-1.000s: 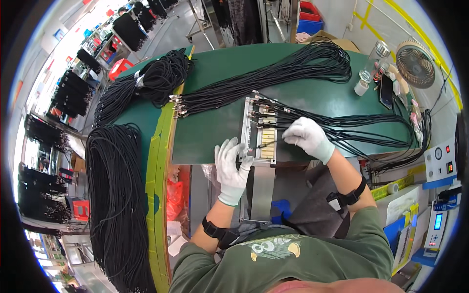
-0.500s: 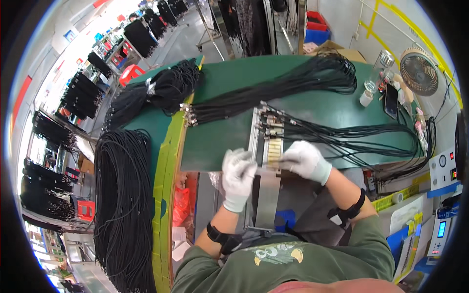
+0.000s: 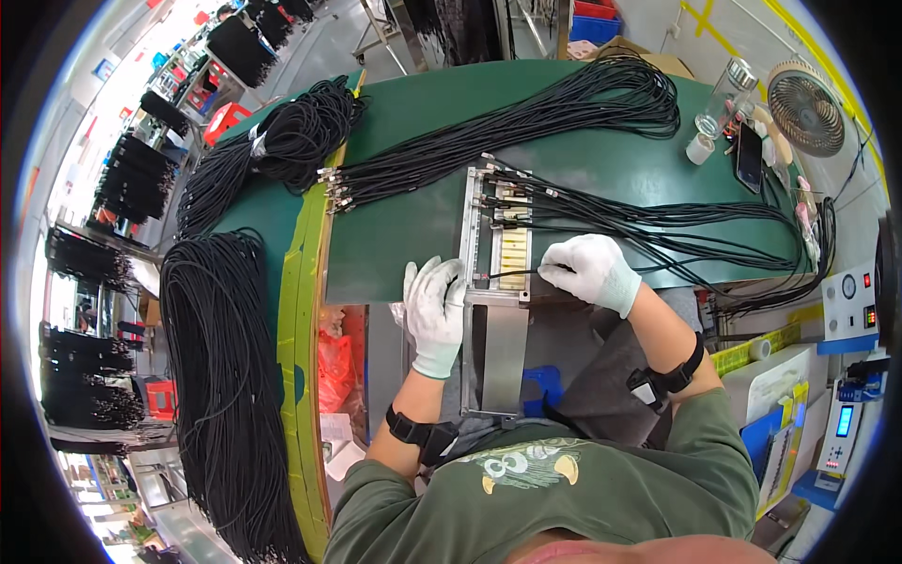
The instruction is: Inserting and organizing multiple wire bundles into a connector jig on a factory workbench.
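White work gloves cover both hands. My right hand [image 3: 592, 273] pinches a black cable [image 3: 528, 273] just right of a metal fixture [image 3: 472, 216]. That cable's end stretches left across the lower part of the pale yellow slotted block [image 3: 514, 249], to the fixture's left rail. Beside that rail, my left hand [image 3: 436, 305] is open, fingers pointing up and holding nothing; whether a fingertip touches the rail I cannot tell. Several black cables [image 3: 658, 218] lie in the fixture's upper part, their connector ends at the left and their loops spread to the right.
A long cable bundle [image 3: 526, 117] lies behind the fixture on the green table [image 3: 395, 240]. More bundled cables [image 3: 291, 136] and a large hank [image 3: 225, 395] lie left. At right are a glass bottle [image 3: 725, 99], a phone [image 3: 749, 158] and a fan [image 3: 806, 108].
My left hand has gone from closed fingers to open ones beside the left rail. A cable end now crosses the block's lower part, with my right hand holding it farther right. The view has shifted.
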A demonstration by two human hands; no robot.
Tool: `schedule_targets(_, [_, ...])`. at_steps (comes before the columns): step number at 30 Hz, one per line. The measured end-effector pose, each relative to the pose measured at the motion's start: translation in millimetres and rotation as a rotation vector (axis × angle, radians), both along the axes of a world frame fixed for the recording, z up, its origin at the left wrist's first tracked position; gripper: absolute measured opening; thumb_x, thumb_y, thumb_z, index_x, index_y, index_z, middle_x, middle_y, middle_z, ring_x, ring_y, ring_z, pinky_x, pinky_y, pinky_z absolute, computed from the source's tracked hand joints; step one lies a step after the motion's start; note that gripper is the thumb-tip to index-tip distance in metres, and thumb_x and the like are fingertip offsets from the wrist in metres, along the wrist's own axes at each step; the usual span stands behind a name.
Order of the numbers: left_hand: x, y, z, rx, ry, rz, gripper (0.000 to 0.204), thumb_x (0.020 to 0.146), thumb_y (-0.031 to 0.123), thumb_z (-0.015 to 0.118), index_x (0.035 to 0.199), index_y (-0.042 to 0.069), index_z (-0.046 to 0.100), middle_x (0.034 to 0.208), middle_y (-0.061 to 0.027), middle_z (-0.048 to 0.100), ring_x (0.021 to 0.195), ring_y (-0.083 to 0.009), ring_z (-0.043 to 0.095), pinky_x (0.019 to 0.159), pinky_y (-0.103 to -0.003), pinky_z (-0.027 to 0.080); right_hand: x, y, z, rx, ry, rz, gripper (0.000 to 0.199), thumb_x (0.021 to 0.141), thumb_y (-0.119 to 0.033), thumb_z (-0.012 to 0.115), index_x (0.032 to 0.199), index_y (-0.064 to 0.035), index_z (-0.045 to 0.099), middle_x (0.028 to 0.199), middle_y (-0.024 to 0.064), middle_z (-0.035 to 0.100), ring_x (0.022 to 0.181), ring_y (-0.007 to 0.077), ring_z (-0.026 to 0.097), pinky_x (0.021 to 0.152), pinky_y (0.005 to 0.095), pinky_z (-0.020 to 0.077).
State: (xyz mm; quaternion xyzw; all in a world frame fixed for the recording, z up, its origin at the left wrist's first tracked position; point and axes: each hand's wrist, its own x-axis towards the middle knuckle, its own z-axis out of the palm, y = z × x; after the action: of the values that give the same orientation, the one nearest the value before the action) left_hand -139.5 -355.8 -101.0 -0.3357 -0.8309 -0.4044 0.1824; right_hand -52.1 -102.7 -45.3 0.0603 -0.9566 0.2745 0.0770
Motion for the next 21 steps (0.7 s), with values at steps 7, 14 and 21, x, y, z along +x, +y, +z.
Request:
schedule_targets(7, [-1, -2, -2, 0.008, -0.005, 0.011, 0.020, 0.092, 0.016, 0.060, 0.108, 0.006, 0.069, 0.107, -0.0110, 0.071, 0.111, -0.0322, 0.063, 0.111, -0.051, 0.035, -1, 0, -2, -0.062, -0.076, 0.023, 0.017, 0.085, -0.024, 0.066, 0.086, -0.0085, 0.071, 0.077, 0.0122, 0.069, 0.073, 0.0311, 0.067, 0.065, 0.0379, 0.0522])
schedule_targets(14, [2, 2, 5, 0.082, -0.095, -0.044, 0.021, 0.094, 0.019, 0.060, 0.106, 0.006, 0.070, 0.115, -0.0146, 0.068, 0.114, -0.0339, 0.060, 0.110, -0.050, 0.036, -2, -4, 6, -0.196, -0.235, -0.012, 0.023, 0.086, -0.031, 0.062, 0.089, -0.0109, 0.071, 0.078, 0.0123, 0.070, 0.074, 0.0307, 0.068, 0.068, 0.0382, 0.0529])
schedule_targets(21, [11, 22, 24, 0.022, -0.136, -0.163, 0.031, 0.088, 0.037, 0.065, 0.108, 0.016, 0.075, 0.130, -0.0210, 0.058, 0.122, -0.0419, 0.049, 0.109, -0.053, 0.034, -1, -13, 18, -0.243, -0.366, -0.038, 0.022, 0.086, -0.030, 0.062, 0.088, -0.0100, 0.071, 0.074, 0.0113, 0.069, 0.067, 0.0266, 0.067, 0.065, 0.0368, 0.0523])
